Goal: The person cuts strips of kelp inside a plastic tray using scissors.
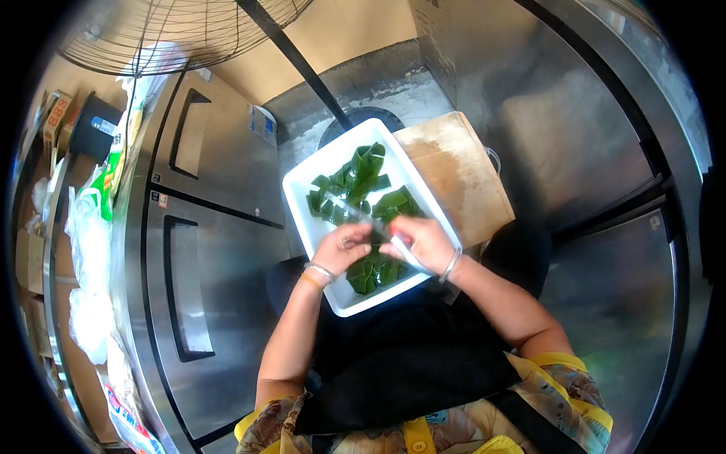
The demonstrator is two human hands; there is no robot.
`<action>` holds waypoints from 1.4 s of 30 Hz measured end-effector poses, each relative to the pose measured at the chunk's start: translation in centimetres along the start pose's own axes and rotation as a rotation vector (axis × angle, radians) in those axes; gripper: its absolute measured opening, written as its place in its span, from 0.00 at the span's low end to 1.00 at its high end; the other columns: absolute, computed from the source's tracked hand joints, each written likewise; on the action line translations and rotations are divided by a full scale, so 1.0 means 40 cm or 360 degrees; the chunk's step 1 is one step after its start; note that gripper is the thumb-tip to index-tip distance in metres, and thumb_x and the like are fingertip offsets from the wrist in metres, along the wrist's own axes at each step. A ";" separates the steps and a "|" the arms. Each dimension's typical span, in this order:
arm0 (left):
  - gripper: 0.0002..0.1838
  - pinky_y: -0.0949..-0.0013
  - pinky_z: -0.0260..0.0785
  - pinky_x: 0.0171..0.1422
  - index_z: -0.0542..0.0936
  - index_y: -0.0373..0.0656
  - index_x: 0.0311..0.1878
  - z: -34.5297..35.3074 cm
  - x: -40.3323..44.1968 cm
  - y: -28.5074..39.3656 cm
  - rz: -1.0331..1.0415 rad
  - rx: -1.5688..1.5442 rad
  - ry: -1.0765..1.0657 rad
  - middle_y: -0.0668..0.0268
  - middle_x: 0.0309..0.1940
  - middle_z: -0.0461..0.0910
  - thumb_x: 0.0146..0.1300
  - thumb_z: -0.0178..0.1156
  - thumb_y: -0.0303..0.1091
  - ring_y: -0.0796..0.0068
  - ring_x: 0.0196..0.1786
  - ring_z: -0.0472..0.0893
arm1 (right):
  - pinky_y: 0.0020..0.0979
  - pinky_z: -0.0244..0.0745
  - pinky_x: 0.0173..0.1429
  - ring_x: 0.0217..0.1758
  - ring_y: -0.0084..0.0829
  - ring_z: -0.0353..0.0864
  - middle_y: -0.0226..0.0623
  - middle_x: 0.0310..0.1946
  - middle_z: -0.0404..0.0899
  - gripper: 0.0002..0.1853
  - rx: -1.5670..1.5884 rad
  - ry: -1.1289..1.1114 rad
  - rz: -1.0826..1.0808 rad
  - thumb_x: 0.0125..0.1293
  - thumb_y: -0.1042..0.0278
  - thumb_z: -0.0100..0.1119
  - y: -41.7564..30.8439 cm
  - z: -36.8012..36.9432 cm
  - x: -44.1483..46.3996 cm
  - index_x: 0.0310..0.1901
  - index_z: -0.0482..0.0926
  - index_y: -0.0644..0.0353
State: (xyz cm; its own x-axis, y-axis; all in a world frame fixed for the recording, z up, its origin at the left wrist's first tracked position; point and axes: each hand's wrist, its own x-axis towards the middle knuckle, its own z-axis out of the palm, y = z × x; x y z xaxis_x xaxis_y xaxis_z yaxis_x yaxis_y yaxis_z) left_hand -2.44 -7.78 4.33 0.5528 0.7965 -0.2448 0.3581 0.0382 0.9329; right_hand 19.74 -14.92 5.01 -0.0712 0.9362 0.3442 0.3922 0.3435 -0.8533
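Observation:
A white rectangular tub (308, 227) rests over my lap, with dark green leafy pieces (365, 168) lying inside in several clumps. Over the tub, my left hand (344, 248) has its fingers drawn together; what it holds, if anything, is too blurred to tell. My right hand (423, 244) is closed around a knife with a pale handle and reddish part; its blurred blade (348, 208) points up and left across the tub. The two hands are close together, and more green pieces (374, 274) lie beneath them.
A wooden board (454, 170) stands just right of the tub. Steel cabinets (219, 265) flank me on the left, and another steel cabinet (605, 303) on the right. A wire fan cage (181, 34) hangs at the upper left, its black pole (299, 64) reaching down behind the tub.

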 end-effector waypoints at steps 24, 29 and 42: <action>0.14 0.66 0.73 0.48 0.80 0.42 0.45 0.017 0.216 -0.085 0.0495 0.1435 0.0610 0.58 0.41 0.80 0.55 0.55 0.21 0.60 0.40 0.80 | 0.20 0.70 0.28 0.26 0.15 0.72 0.27 0.24 0.76 0.10 0.0567 0.0183 0.0598 0.58 0.69 0.66 0.054 -0.044 0.047 0.38 0.75 0.61; 0.20 0.61 0.70 0.54 0.77 0.44 0.50 0.009 0.307 -0.116 0.0619 0.1938 0.0518 0.58 0.49 0.77 0.51 0.55 0.23 0.57 0.48 0.77 | 0.19 0.70 0.26 0.24 0.15 0.71 0.26 0.25 0.76 0.09 0.0662 0.0239 0.0605 0.60 0.70 0.64 0.061 -0.043 0.045 0.39 0.75 0.61; 0.06 0.56 0.73 0.43 0.78 0.42 0.29 -0.023 0.289 -0.101 0.0360 0.2023 0.0588 0.57 0.33 0.78 0.51 0.55 0.31 0.55 0.40 0.78 | 0.22 0.66 0.25 0.20 0.19 0.69 0.30 0.20 0.73 0.08 0.0641 0.0285 0.0509 0.59 0.70 0.64 0.078 -0.025 0.039 0.37 0.75 0.61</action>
State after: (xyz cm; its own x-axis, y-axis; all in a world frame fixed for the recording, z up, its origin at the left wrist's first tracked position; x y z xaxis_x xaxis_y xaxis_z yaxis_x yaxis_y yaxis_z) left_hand 1.82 1.84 -2.02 0.5304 0.8337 0.1540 0.8434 -0.5372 0.0036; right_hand 21.78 -12.48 3.27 0.1651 0.9835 0.0739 -0.0161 0.0776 -0.9969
